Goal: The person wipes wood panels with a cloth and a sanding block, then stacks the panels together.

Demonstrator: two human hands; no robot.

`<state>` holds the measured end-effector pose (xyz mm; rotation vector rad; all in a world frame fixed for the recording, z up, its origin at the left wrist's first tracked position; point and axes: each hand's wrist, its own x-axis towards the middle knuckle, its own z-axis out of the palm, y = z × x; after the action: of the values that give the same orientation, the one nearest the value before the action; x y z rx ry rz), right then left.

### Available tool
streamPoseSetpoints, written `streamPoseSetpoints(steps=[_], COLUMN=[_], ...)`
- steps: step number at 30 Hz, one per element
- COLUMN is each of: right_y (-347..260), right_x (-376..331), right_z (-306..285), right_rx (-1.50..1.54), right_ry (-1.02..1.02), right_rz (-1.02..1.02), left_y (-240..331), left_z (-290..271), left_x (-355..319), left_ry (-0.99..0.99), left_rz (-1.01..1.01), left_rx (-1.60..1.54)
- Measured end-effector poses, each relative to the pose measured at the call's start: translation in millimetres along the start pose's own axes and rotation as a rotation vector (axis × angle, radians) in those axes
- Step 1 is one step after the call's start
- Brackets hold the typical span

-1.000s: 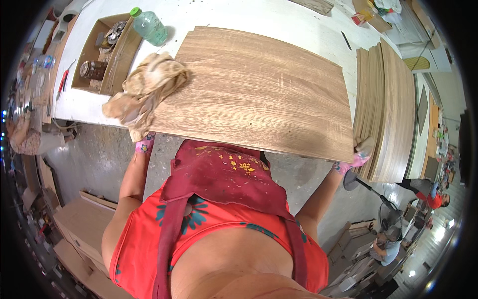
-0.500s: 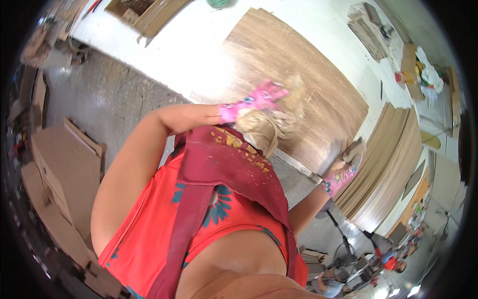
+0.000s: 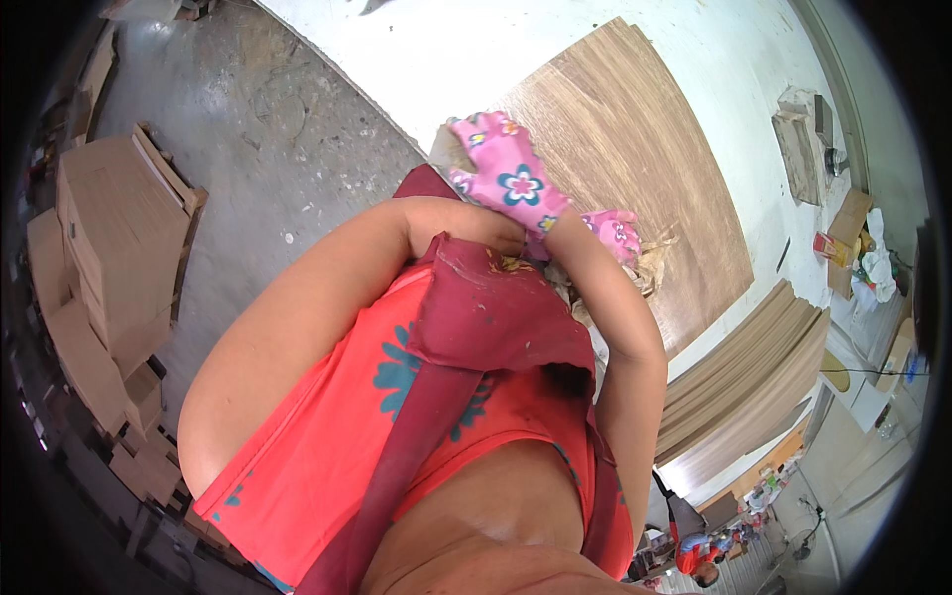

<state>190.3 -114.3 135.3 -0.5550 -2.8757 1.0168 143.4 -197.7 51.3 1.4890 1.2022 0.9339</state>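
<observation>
While my left grip [image 3: 508, 178] lies flat and open at the panel's [image 3: 635, 169] near edge, my right grip [image 3: 617, 233] clutches a rag [image 3: 650, 266] on that panel.

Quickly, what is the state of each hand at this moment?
Left hand: pink flowered glove, fingers bent; what it holds cannot be told.
Right hand: gloved, closed on a crumpled tan rag.

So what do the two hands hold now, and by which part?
Both gloved hands, left hand and right hand, are at a crumpled tan rag on the wooden panel; the exact grip is hidden.
</observation>
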Motion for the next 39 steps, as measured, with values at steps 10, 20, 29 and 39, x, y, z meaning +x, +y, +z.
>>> streamPoseSetpoints(steps=[10,20,29,39], right_y=[8.0,131.4,186.1,161.1], right_x=[16.7,77.7,64.1,51.8], right_z=[-8.2,-127.6,-148.6,-139.8], right_rx=[-0.177,-0.281,-0.265,-0.146], right_ry=[-0.089,0.21,0.451,0.4], right_rz=[0.036,0.585,0.713,0.875], left_y=[16.4,18.7,18.9,18.3], left_z=[60.3,91.9,96.0,103.9], left_x=[48.0,76.8,85.1,105.6], left_ry=[-0.147,-0.242,-0.357,-0.501], left_rz=[0.035,0.042,0.066,0.071], left_rx=[-0.172,-0.218,-0.243,-0.313])
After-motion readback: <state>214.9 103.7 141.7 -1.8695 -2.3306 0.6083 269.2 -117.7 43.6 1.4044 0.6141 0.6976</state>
